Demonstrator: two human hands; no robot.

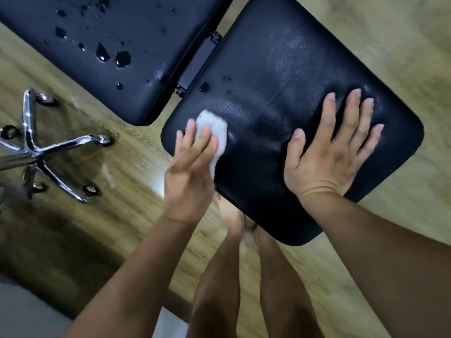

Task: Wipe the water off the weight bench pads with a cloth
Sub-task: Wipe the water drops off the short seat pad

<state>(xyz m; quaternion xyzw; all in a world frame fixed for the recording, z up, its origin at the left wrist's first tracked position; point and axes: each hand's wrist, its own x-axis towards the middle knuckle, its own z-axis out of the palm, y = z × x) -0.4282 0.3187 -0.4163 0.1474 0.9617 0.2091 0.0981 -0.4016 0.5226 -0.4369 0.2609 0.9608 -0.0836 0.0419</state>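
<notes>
**Cloth at the seat pad's left edge, back pad wet**

The left hand (190, 164) lies on a small white cloth (213, 126) and presses it against the seat pad (280, 57), close to that pad's left edge. Its fingers are laid nearly straight over the cloth rather than curled round it. The thumb is hidden, so I cannot tell whether it tucks under. Part of the cloth trails back beside the palm.

The right hand (329, 152) rests flat on the same pad, well to the right of the cloth. Its fingers are spread and straight and its palm is down, and it holds nothing.

The seat pad shows a dull, smeared sheen across its middle. A few small drops (203, 86) remain near its far-left corner, just beyond the cloth.

The back pad (109, 20) sits apart from it, joined by a black bracket (197, 67). It carries many beads and small puddles of water (122, 58).

Below the pads is a wood-pattern floor (390, 32). A chrome chair base (36, 152) on castors stands on it at the left. The person's bare legs (280, 276) show at the seat pad's near end.
</notes>
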